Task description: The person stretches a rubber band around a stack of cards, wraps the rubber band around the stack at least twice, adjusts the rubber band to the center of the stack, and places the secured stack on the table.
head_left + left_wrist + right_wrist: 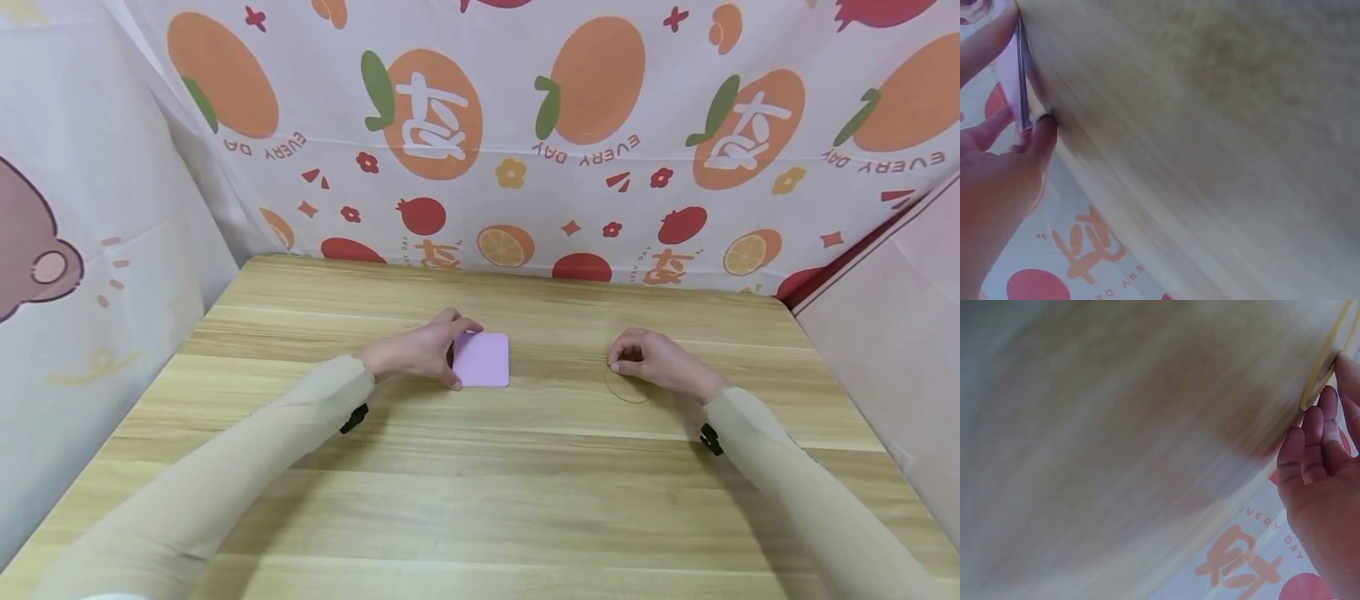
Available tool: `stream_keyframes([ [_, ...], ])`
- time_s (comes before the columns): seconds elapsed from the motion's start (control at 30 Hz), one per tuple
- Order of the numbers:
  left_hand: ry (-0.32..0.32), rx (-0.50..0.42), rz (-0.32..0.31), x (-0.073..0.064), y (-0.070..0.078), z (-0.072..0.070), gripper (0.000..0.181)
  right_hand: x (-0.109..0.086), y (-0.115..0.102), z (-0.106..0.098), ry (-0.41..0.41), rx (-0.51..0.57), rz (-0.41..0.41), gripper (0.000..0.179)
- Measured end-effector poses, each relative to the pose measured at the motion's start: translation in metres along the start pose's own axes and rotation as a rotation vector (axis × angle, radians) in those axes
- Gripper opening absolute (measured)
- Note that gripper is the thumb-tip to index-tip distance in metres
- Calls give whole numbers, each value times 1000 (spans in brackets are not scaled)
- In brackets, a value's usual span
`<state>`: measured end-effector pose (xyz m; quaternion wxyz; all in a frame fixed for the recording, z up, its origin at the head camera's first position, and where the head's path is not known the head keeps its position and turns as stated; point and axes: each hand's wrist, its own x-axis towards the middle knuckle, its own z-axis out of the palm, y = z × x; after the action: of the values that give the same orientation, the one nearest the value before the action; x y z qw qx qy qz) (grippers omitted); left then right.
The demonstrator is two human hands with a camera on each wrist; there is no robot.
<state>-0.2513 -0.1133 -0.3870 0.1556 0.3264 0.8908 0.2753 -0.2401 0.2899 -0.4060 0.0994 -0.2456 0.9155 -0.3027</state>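
Note:
In the head view a flat purple square with rounded corners (483, 361) lies at the middle of the table. My left hand (423, 348) grips it from its left side, thumb at the near edge and fingers at the far edge. Seen edge-on in the left wrist view, the purple square (1011, 81) is thin, with dark lines along its side. To the right, my right hand (663, 364) pinches a thin yellow rubber band (628, 402) between thumb and fingertips. The band's loop hangs out below the fingers, close over the wood.
A wood-grain table (465, 492) spreads under both hands. Behind it hangs a white curtain with fruit prints (510, 221). Cloth panels stand along the left (112, 250) and right (900, 333) sides.

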Motion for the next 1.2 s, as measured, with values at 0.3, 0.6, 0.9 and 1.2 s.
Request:
stream_keyframes([
  [0.3,48,3,36,-3,7,1,84,-3,-2,-3,-6,-3,-23,11],
  [0.6,70,-19,41,-7,7,3,75,-6,-4,-5,-18,32,29,3],
  [0.9,97,-151,11,-7,5,5,58,-10,-8,-8,-47,149,51,4],
  [1.2,95,-234,27,-7,2,4,56,-16,-8,-9,-79,410,66,12],
])
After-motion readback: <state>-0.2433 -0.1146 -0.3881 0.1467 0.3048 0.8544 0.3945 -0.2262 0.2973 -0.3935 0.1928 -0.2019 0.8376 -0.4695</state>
